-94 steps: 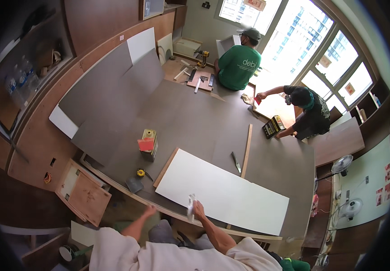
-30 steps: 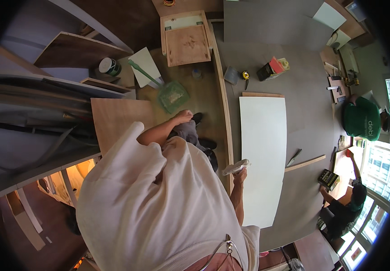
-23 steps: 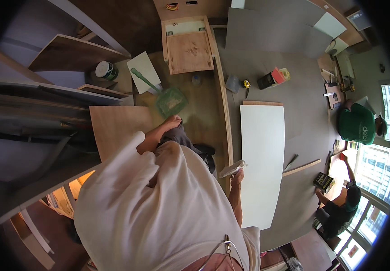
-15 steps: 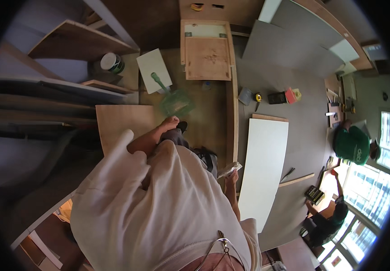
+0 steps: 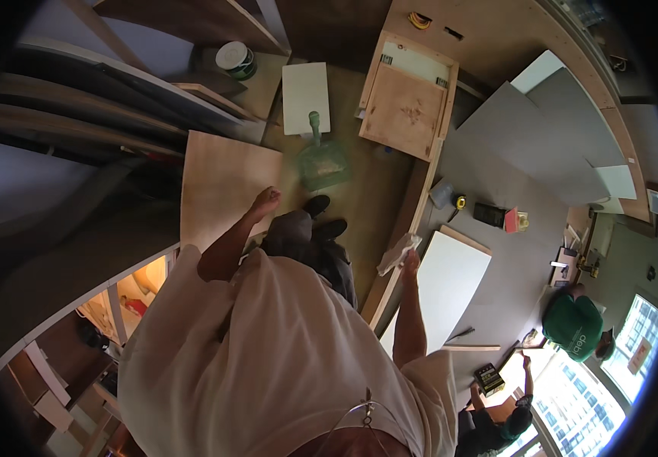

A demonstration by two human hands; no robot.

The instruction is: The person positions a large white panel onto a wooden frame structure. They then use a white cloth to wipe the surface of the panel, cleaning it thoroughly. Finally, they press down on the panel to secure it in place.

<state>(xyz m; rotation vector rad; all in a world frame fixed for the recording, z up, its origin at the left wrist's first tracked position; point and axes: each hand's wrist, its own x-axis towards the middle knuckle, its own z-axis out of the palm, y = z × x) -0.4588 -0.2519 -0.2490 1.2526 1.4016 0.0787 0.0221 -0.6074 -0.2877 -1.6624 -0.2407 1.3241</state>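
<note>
Head view: where's the crumpled whitish wad (image 5: pixel 400 255)?

Just right of centre, in the right hand (image 5: pixel 411 264); its fingers pinch one end, beside the white panel (image 5: pixel 452 282).

And the left hand (image 5: pixel 267 200)?

Left of centre, seen against the plywood sheet (image 5: pixel 226 190). Its fingers curl inward; how tightly they press together, I cannot tell.

What surrounds them?

A green dustpan (image 5: pixel 325 166) lies at upper middle, below a pale board (image 5: pixel 305 95). Right of centre, a yellow tape measure (image 5: pixel 460 202) and a red-topped can (image 5: pixel 490 214) sit on the grey surface (image 5: pixel 515 263).

Anyone else?

Two co-workers, lower right: one in green (image 5: pixel 570 324), one in dark clothes (image 5: pixel 508 428).
</note>
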